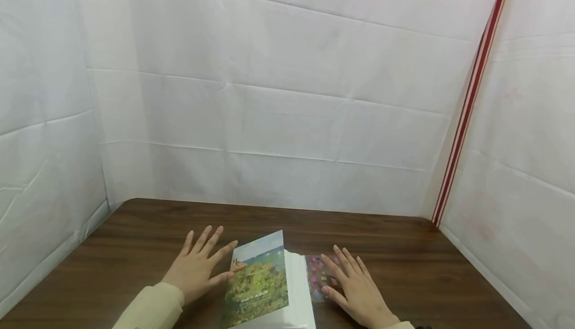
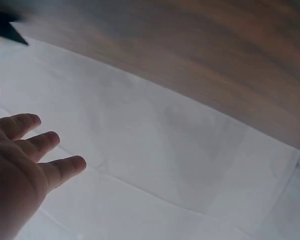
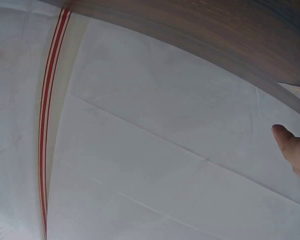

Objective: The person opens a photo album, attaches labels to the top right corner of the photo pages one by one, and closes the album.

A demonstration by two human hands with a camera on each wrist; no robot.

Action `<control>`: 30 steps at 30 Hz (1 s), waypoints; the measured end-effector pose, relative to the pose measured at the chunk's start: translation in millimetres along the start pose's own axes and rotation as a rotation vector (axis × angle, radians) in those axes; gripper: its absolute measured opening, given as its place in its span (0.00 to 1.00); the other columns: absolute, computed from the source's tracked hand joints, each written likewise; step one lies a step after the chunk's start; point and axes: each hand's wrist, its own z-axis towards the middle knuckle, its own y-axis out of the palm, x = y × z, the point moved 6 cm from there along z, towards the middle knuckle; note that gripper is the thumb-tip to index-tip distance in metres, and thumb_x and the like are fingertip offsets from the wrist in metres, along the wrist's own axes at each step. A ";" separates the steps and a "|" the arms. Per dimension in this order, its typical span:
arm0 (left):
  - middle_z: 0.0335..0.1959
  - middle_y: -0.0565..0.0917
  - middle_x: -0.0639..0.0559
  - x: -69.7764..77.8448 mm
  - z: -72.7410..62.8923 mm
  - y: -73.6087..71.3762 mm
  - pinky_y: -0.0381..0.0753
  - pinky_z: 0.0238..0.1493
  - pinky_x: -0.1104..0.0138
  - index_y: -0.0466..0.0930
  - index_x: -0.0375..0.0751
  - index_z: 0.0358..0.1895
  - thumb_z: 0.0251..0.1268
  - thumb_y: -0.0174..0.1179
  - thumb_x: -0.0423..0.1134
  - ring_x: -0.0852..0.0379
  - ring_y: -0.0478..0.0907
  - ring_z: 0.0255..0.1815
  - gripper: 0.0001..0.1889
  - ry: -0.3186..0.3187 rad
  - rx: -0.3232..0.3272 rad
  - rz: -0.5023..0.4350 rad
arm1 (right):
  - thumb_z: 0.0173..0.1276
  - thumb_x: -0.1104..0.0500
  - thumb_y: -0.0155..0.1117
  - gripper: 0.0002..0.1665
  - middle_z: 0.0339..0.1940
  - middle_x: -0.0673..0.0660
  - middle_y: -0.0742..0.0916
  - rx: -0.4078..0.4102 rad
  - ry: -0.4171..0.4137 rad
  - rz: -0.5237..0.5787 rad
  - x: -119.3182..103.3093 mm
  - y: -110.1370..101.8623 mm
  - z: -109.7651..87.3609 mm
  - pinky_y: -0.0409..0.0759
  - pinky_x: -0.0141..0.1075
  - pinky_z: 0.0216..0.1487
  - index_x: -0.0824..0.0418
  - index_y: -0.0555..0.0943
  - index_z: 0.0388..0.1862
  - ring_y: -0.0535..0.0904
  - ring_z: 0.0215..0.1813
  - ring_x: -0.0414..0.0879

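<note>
A photo album (image 1: 260,281) with a printed landscape cover lies at the near middle of the table in the head view. Its cover is raised at a tilt, and white pages (image 1: 297,289) show beside it. At the cover's left edge is my left hand (image 1: 197,268), fingers spread; whether thumb and index touch the cover, I cannot tell. My right hand (image 1: 357,289), fingers straight, is over a see-through sheet (image 1: 316,275) dotted with pink and other colours, which juts from the album's right side. In the wrist views only parts of each hand show.
The dark wooden table (image 1: 170,219) has rounded far corners. White cloth (image 1: 278,119) hangs behind it and along both sides. A red-and-white striped edge (image 1: 469,94) runs down the cloth at the right rear corner.
</note>
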 end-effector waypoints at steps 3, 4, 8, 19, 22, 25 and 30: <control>0.76 0.58 0.44 11.3 1.5 -4.1 0.44 0.74 0.40 0.63 0.61 0.71 0.61 0.54 0.65 0.39 0.53 0.77 0.35 0.025 0.007 0.003 | 0.66 0.36 0.56 0.38 0.78 0.55 0.62 -0.011 0.003 -0.008 0.6 0.5 0.6 0.39 0.45 0.80 0.41 0.61 0.74 0.56 0.78 0.56; 0.76 0.59 0.44 15.8 1.7 -6.0 0.44 0.74 0.41 0.63 0.61 0.71 0.61 0.54 0.65 0.39 0.53 0.77 0.35 0.040 0.014 0.012 | 0.67 0.36 0.55 0.38 0.78 0.56 0.62 -0.016 0.003 -0.014 0.6 1.0 0.9 0.45 0.51 0.79 0.41 0.62 0.74 0.57 0.78 0.56; 0.76 0.59 0.45 37.0 2.6 -12.5 0.41 0.76 0.44 0.63 0.60 0.71 0.63 0.50 0.66 0.41 0.54 0.77 0.35 0.100 0.021 0.009 | 0.68 0.36 0.54 0.37 0.77 0.59 0.64 -0.022 -0.006 -0.026 0.6 1.4 1.2 0.57 0.59 0.72 0.44 0.63 0.73 0.59 0.76 0.59; 0.73 0.66 0.46 81.5 -1.8 -8.7 0.59 0.70 0.41 0.67 0.55 0.68 0.69 0.42 0.66 0.42 0.61 0.74 0.31 0.256 -0.038 -0.038 | 0.69 0.37 0.51 0.36 0.76 0.60 0.65 -0.046 -0.009 -0.016 -1.4 1.4 0.7 0.58 0.59 0.72 0.45 0.63 0.73 0.61 0.75 0.61; 0.72 0.68 0.46 83.9 -2.3 -4.5 0.61 0.69 0.42 0.67 0.54 0.69 0.70 0.40 0.65 0.42 0.63 0.73 0.31 0.242 -0.114 -0.133 | 0.70 0.37 0.51 0.36 0.75 0.61 0.66 -0.039 -0.010 -0.019 -2.5 0.5 1.3 0.58 0.59 0.72 0.45 0.63 0.73 0.62 0.75 0.61; 0.72 0.67 0.46 83.4 -3.6 1.1 0.63 0.69 0.43 0.64 0.53 0.70 0.71 0.39 0.65 0.43 0.65 0.71 0.31 0.227 -0.192 -0.211 | 0.70 0.37 0.51 0.35 0.75 0.61 0.66 -0.038 -0.015 -0.024 -3.9 0.6 2.9 0.59 0.59 0.72 0.45 0.63 0.73 0.62 0.74 0.61; 0.73 0.65 0.45 82.2 -6.8 6.1 0.63 0.69 0.44 0.61 0.54 0.73 0.72 0.38 0.64 0.41 0.63 0.72 0.32 0.224 -0.258 -0.249 | 0.70 0.37 0.50 0.35 0.75 0.62 0.66 -0.043 -0.022 -0.018 -7.8 1.1 6.3 0.59 0.58 0.72 0.45 0.63 0.73 0.62 0.74 0.61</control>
